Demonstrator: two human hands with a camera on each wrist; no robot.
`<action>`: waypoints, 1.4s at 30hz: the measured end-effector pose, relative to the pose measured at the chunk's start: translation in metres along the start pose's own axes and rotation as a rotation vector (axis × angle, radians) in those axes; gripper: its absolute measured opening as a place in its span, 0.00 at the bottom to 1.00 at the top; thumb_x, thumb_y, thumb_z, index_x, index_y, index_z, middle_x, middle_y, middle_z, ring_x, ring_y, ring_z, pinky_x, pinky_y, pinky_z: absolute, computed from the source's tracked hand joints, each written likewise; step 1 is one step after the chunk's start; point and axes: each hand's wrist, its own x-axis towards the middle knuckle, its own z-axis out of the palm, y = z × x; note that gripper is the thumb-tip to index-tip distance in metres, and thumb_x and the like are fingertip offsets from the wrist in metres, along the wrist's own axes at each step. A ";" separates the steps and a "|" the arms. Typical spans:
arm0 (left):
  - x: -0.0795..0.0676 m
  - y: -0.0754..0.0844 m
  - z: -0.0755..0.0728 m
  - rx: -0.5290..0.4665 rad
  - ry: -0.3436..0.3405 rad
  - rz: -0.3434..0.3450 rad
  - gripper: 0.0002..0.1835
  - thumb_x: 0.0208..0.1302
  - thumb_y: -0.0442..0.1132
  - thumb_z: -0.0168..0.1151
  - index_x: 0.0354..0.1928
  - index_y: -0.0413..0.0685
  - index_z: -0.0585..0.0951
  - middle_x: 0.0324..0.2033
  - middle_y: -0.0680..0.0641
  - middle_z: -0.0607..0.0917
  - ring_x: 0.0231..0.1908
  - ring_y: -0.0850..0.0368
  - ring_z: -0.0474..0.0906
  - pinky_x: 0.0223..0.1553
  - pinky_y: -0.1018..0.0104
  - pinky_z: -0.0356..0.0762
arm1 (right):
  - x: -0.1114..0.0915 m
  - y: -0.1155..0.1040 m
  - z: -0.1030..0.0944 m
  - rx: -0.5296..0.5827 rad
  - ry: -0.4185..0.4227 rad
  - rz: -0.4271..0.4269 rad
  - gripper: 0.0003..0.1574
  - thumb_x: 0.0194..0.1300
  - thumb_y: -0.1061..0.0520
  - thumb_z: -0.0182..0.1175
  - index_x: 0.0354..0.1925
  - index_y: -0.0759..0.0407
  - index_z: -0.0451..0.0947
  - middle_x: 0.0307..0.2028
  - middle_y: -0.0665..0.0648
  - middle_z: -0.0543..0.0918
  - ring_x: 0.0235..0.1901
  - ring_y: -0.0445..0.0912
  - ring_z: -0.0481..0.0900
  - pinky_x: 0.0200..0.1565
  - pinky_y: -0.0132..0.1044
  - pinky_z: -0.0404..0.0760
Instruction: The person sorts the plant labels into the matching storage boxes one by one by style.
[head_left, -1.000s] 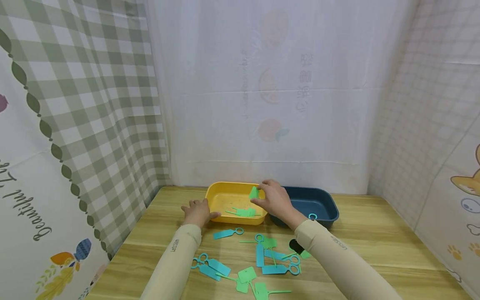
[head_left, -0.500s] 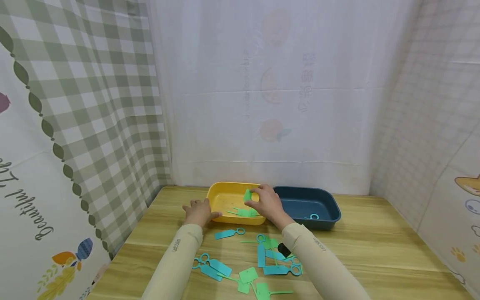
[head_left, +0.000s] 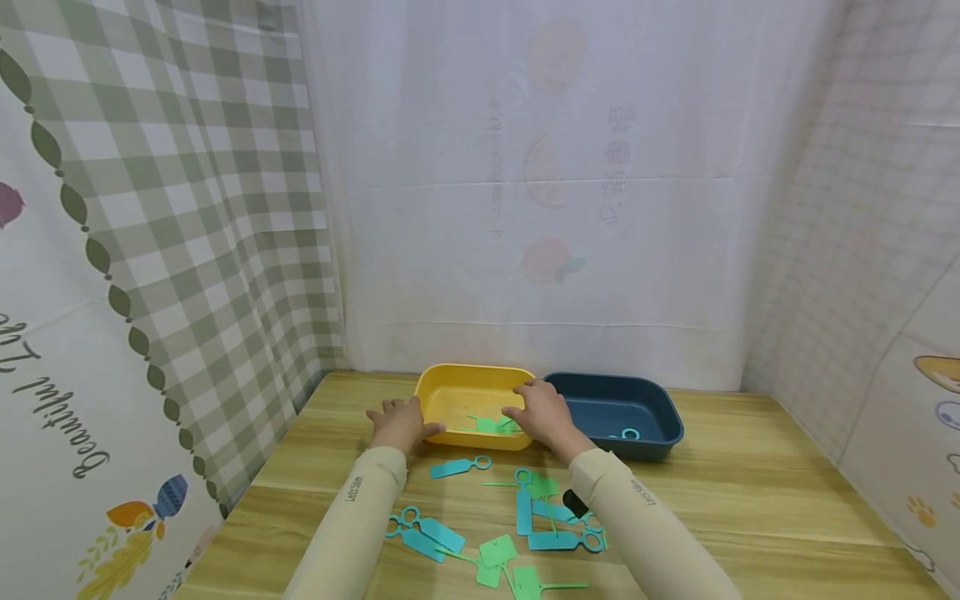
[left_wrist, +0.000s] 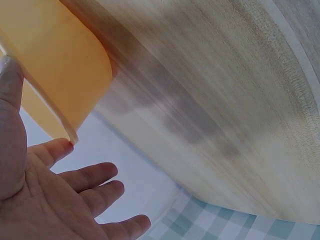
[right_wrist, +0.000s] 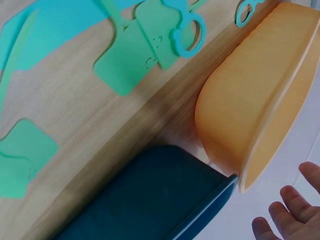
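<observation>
- Only the head view shows green tags (head_left: 487, 425) inside the yellow bin (head_left: 448, 403); the left wrist view shows the left hand (left_wrist: 45, 197) touching the rim with thumb and fingertip.
- Wooden table (head_left: 765, 475), with a checked curtain (head_left: 187, 133) at left.
- Left fingers spread wide; right hand (head_left: 546, 414) empty, fingers parted, at the bin's right end.

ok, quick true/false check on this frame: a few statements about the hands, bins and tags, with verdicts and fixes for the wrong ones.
1. The left hand touches the yellow bin. True.
2. Green tags lie in the yellow bin. True.
3. The right hand pinches a tag. False: that hand is empty.
4. In the head view, the navy bin is left of the yellow bin. False: it is right of it.
</observation>
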 end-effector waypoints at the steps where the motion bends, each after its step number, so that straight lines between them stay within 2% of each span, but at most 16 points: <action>1: 0.000 0.000 0.000 -0.001 -0.004 -0.002 0.41 0.52 0.66 0.54 0.56 0.39 0.70 0.51 0.28 0.71 0.56 0.29 0.59 0.50 0.29 0.51 | 0.000 0.001 -0.001 -0.009 0.001 -0.003 0.30 0.59 0.43 0.59 0.53 0.61 0.74 0.55 0.63 0.71 0.55 0.58 0.66 0.52 0.55 0.66; 15: 0.003 -0.001 -0.002 -0.010 -0.044 -0.016 0.42 0.53 0.66 0.54 0.58 0.38 0.68 0.54 0.26 0.67 0.58 0.28 0.55 0.51 0.28 0.48 | -0.007 0.013 -0.011 -0.077 0.015 -0.032 0.27 0.57 0.44 0.61 0.51 0.58 0.77 0.51 0.60 0.73 0.51 0.56 0.69 0.48 0.52 0.69; 24: 0.002 0.000 -0.005 -0.018 -0.045 -0.030 0.42 0.52 0.67 0.54 0.57 0.39 0.69 0.53 0.27 0.69 0.57 0.29 0.57 0.51 0.29 0.48 | -0.018 0.018 -0.018 -0.123 0.014 -0.081 0.26 0.55 0.44 0.63 0.49 0.57 0.78 0.51 0.59 0.74 0.50 0.55 0.69 0.46 0.52 0.70; 35: 0.001 0.001 -0.008 -0.018 -0.047 -0.033 0.41 0.54 0.66 0.54 0.59 0.39 0.68 0.53 0.26 0.68 0.57 0.28 0.57 0.51 0.29 0.49 | -0.032 0.022 -0.026 -0.177 -0.067 -0.097 0.26 0.54 0.45 0.64 0.49 0.55 0.79 0.52 0.60 0.73 0.50 0.55 0.70 0.47 0.53 0.70; 42: 0.003 0.001 -0.007 -0.031 -0.055 -0.020 0.41 0.55 0.65 0.54 0.60 0.38 0.67 0.54 0.24 0.67 0.58 0.27 0.55 0.51 0.28 0.48 | -0.044 0.030 -0.024 -0.237 -0.101 -0.143 0.24 0.52 0.45 0.66 0.46 0.53 0.80 0.49 0.58 0.75 0.49 0.54 0.71 0.45 0.52 0.71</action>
